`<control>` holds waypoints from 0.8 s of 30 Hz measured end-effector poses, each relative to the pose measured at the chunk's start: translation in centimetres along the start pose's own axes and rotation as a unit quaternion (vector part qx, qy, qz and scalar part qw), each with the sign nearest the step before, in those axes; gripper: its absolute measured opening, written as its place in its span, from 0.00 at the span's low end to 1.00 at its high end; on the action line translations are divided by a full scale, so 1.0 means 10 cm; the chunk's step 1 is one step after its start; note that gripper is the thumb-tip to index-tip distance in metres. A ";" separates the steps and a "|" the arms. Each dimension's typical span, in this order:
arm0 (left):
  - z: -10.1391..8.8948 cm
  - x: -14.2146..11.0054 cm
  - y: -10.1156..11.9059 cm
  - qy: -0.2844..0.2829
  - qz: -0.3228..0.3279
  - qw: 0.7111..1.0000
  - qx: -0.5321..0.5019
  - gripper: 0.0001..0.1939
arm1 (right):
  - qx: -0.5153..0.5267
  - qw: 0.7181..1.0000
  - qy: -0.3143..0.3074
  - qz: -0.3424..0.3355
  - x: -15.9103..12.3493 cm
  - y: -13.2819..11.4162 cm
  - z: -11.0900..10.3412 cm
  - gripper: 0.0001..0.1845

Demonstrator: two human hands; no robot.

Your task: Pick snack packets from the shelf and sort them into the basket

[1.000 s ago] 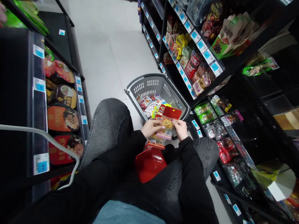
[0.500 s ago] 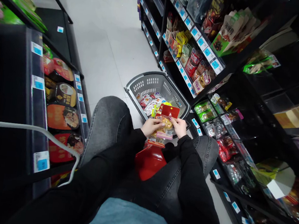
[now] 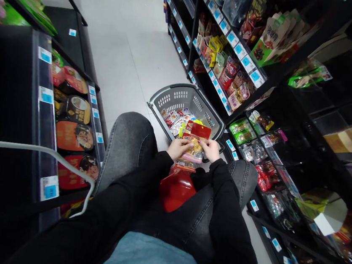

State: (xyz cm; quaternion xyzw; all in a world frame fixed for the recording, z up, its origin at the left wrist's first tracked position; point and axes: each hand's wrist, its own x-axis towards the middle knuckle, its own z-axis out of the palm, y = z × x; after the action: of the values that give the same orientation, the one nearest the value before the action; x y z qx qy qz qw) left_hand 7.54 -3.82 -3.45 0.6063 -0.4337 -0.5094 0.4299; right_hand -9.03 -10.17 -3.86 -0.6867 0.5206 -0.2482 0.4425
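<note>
Between my knees, my left hand (image 3: 178, 148) and my right hand (image 3: 211, 150) grip a clear-fronted snack packet (image 3: 197, 146) from either side, with golden-brown food showing inside. A red top (image 3: 200, 130) stands up beyond my fingers; whether it belongs to the same packet I cannot tell. Just below my hands, another red-edged packet (image 3: 185, 166) lies by a red plastic stool (image 3: 177, 193). The grey shopping basket (image 3: 178, 100) stands on the floor right behind the packet. Small white and red packets (image 3: 177, 119) lie in it.
To my left, a black shelf holds instant meal bowls (image 3: 74, 135) behind price tags. On the right, shelves carry bagged snacks (image 3: 230, 72) and low bins of small packets (image 3: 242, 132). A white cable (image 3: 49, 151) hangs at the left. The tiled aisle floor (image 3: 120, 36) runs ahead.
The packet in my hands has tilted slightly, and its lower edge has shifted a little. Both hands keep nearly the same place. The view has moved very slightly.
</note>
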 end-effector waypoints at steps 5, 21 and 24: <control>-0.02 0.04 -0.05 0.027 0.005 1.000 -0.016 0.25 | 0.070 0.997 -0.029 0.017 -0.01 -0.05 0.02 0.27; -0.03 0.06 -0.11 0.017 0.026 0.999 0.006 0.24 | 0.072 0.996 -0.060 -0.002 0.00 0.00 0.02 0.21; -0.03 0.06 -0.06 0.012 0.022 1.000 -0.006 0.25 | 0.082 0.995 -0.056 -0.004 -0.01 -0.01 0.02 0.21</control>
State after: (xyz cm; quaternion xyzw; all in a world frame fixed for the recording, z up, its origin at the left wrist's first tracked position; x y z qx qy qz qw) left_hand 8.00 -4.18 -4.16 0.6000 -0.4384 -0.4950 0.4503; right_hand -8.82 -9.97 -3.83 -0.6631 0.4697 -0.2528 0.5252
